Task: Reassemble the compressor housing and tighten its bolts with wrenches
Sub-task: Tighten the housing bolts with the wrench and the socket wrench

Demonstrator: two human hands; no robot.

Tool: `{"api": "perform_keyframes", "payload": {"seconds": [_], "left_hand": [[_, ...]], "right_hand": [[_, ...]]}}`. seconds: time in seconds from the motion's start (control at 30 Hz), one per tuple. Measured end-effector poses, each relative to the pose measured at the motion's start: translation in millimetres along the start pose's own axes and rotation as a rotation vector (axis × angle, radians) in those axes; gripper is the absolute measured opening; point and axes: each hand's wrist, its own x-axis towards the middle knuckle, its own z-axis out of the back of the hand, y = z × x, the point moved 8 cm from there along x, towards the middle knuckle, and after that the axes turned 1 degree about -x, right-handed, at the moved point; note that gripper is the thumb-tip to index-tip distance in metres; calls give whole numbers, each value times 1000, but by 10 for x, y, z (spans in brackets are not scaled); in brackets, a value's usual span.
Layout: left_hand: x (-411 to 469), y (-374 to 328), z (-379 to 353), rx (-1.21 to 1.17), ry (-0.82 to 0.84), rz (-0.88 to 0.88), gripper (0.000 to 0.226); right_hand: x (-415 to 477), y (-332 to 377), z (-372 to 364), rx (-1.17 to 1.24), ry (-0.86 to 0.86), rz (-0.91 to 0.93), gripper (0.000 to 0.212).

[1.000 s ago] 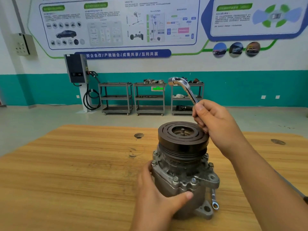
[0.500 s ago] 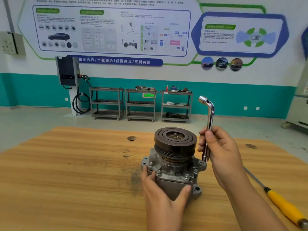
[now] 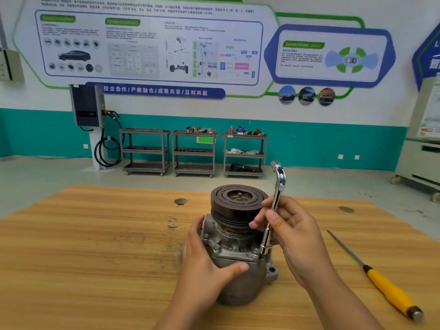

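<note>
The right hand (image 3: pixel 294 236) pinches the L-shaped socket wrench (image 3: pixel 276 194), near upright, socket down on the compressor housing (image 3: pixel 228 246) at its right flange. The left hand (image 3: pixel 207 267) grips the housing.

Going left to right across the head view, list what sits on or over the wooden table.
left hand gripping the housing → compressor → right hand holding the wrench → screwdriver with the yellow handle, lying apart on the table.
</note>
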Motion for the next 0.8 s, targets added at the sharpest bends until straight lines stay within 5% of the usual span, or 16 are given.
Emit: {"api": "perform_keyframes", "payload": {"seconds": [0.43, 0.6, 0.8], "left_hand": [[-5, 121, 39, 131, -74, 30, 128], [-42, 79, 26, 192, -98, 13, 120], [-87, 72, 8, 227, -144, 18, 125]], "right_hand": [[-40, 28, -25, -22, -143, 49, 12], [-16, 169, -2, -461, -228, 109, 14], [132, 269, 53, -596, -171, 69, 17]]}}
